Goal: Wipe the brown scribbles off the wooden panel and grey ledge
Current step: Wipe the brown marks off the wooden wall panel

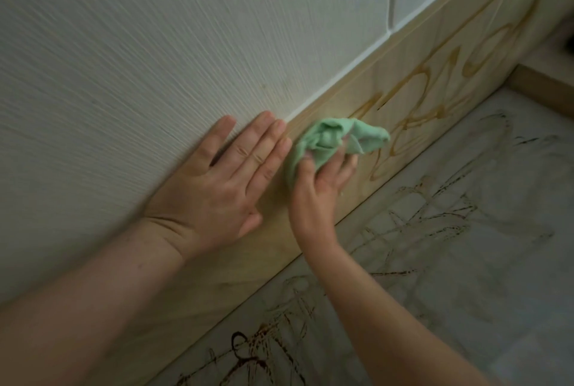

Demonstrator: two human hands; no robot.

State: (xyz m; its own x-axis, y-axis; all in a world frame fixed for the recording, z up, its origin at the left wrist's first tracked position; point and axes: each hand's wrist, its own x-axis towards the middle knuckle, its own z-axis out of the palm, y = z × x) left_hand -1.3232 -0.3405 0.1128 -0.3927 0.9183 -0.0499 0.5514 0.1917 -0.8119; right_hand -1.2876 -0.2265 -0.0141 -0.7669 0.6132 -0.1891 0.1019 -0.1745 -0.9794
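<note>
**Right grip bunches green cloth against scribbled panel**

Right grip (323, 180) curls its fingers round a crumpled green cloth (335, 140) and presses it against the wooden panel (273, 249), which runs as a long strip from lower left to upper right below a white wall (124, 75). Left grip (217, 180) lies flat with its fingers straight and close together, its palm on the wall and its fingertips reaching the panel's upper edge, just beside the cloth. It holds nothing and appears to brace the person.

Brown scribbles (435, 96) begin right at the cloth's far edge and continue up and to the right along the panel's long axis, so the unwiped marks lie ahead of the right grip, the nearer of the two. The stretch of panel behind the cloth, toward the lower left, looks largely free of marks. By that reading the panel is only part done, and the coming stroke would likely have to travel along the strip rather than across it.

Below the panel, the grey ledge (512, 308) carries a darker scrawl (419, 214) across most of its visible surface — untouched, by the look of it, and within reach beneath the right forearm.
</note>
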